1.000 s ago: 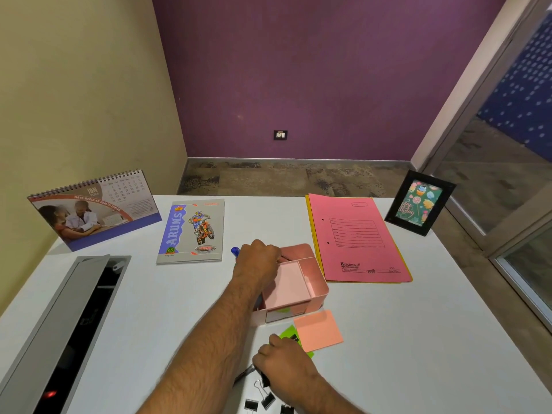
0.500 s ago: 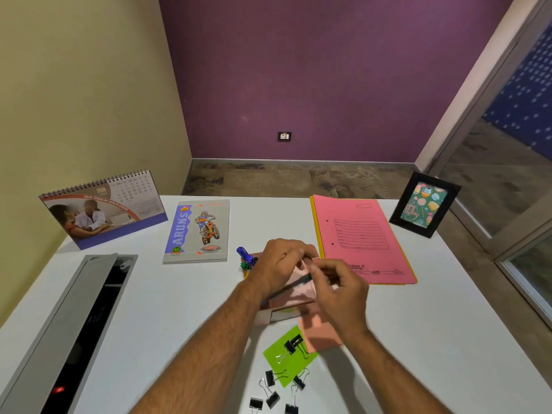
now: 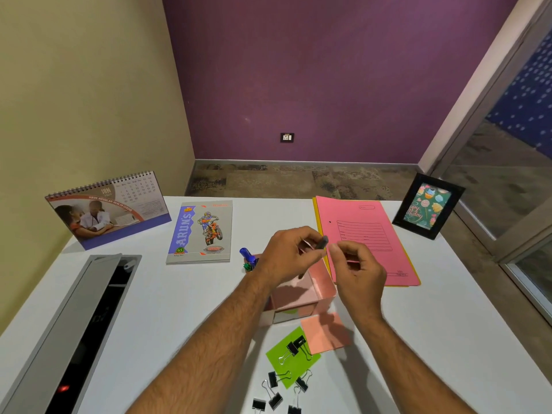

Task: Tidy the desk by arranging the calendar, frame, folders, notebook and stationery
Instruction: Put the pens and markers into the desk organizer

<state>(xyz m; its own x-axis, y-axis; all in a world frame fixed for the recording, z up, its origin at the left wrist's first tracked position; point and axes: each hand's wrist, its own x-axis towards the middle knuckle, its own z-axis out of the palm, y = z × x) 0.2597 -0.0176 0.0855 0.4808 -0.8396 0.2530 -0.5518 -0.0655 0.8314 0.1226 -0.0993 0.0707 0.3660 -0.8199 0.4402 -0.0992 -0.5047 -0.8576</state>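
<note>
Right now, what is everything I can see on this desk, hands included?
calendar: one, purple base, far left
notebook: one, grey, beside calendar
folders: pink over yellow, far right
frame: one, black, right corner
organiser: one, pink, centre
sticky notes: orange and green, near organiser
binder clips: several, black, near edge
cable tray: grey, left
left hand: pinches a small dark thing
right hand: curled, holds nothing visible

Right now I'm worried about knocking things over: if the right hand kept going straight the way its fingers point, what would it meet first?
The right hand points left toward the left hand, so it would probably first meet the small dark object pinched there. Depth is unclear.
</note>
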